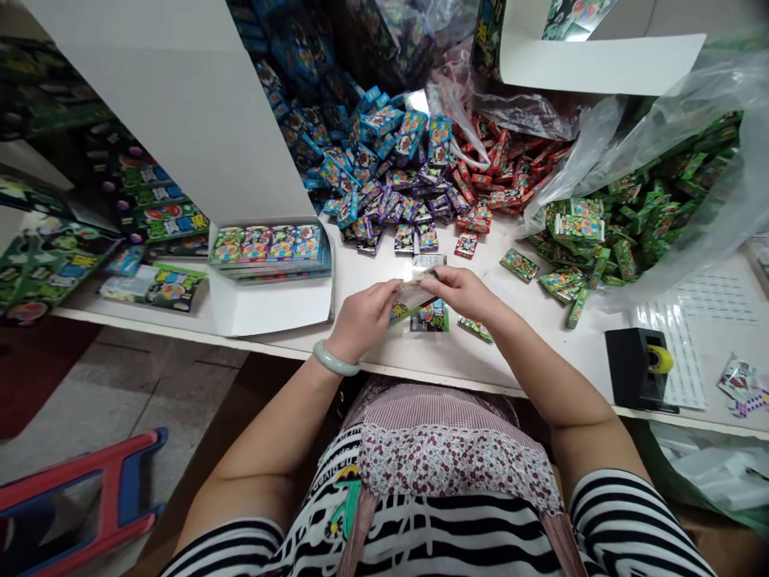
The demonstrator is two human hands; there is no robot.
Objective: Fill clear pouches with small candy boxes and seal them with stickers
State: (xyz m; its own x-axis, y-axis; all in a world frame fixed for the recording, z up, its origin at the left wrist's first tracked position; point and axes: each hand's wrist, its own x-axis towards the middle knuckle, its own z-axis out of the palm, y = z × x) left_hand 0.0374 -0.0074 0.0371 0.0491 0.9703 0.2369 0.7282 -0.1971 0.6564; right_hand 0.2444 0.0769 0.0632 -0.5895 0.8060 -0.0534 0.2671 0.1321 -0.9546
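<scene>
Between my two hands, over the front of the white table, is a small partly clear plastic packet [414, 295]. My left hand [368, 316], with a pale green bangle at its wrist, pinches the packet's left edge. On its right upper edge the fingers of my right hand [460, 288] are closed. Just beneath lies a flat printed black-and-green packet [431, 319] on the table. A small green box [476, 327] lies by my right wrist, partly hidden by it. What the held packet contains, if anything, I cannot make out.
Piles of small blue boxes [381, 120], purple boxes [414, 200], red boxes [501, 172] and green boxes [625, 208] cover the back. An open white display carton [273, 308] with rows of boxes stands left. A tape dispenser [640, 369] sits right; a red-blue stool [108, 489] stands below.
</scene>
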